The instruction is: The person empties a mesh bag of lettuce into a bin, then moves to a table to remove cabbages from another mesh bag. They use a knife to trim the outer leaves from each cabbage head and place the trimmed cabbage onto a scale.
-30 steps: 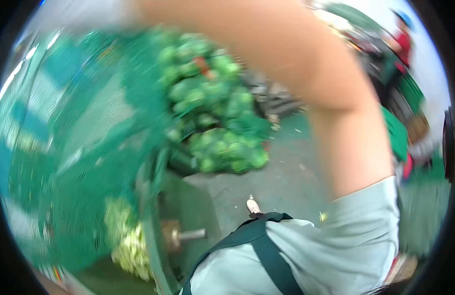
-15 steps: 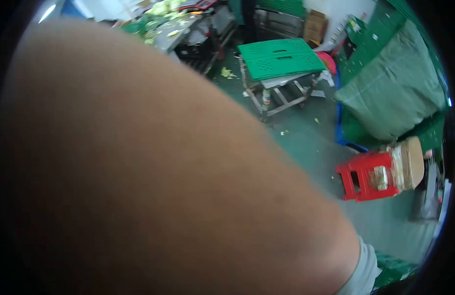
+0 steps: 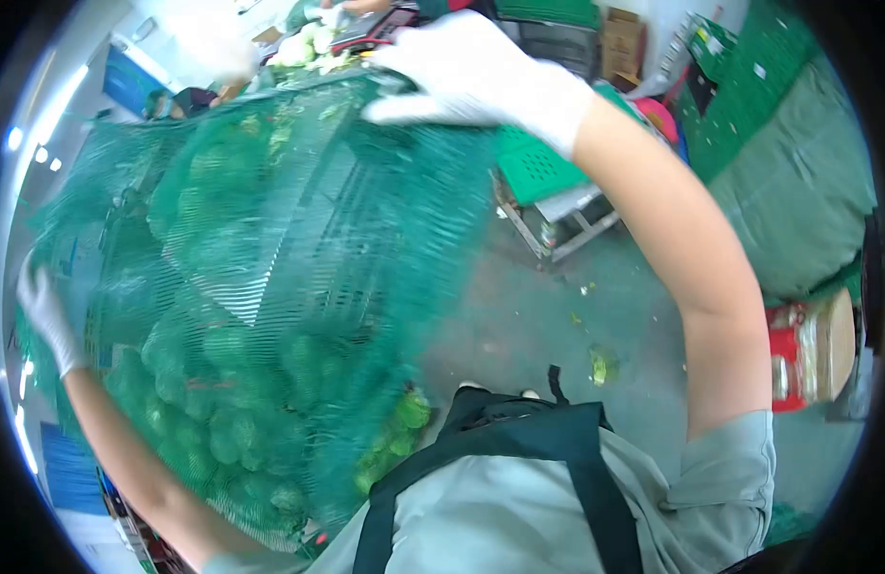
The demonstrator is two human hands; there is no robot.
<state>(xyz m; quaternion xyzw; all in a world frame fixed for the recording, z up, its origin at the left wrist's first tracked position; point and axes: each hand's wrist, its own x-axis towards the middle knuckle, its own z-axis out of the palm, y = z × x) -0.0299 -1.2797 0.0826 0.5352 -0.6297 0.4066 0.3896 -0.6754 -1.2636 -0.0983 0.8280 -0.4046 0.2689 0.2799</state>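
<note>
A big green mesh sack [image 3: 270, 287] full of round green vegetables hangs in front of my chest, its load bulging at the lower left. My right hand [image 3: 471, 77], in a white glove, grips the sack's top edge high up at the centre. My left hand [image 3: 45, 316], also gloved in white, holds the sack's far left side. My grey shirt and dark apron strap fill the bottom of the view.
A metal stand with green crates [image 3: 548, 172] stands on the green floor behind the sack. A red stool [image 3: 811, 354] with a taped seat is at the right, beside a large grey-green sack [image 3: 806, 191]. Leaf scraps [image 3: 600, 364] lie on the floor.
My right arm blocked nearly the whole view half a second ago. It has now lifted, and the mesh sack is raised in front of me, held by both hands.
</note>
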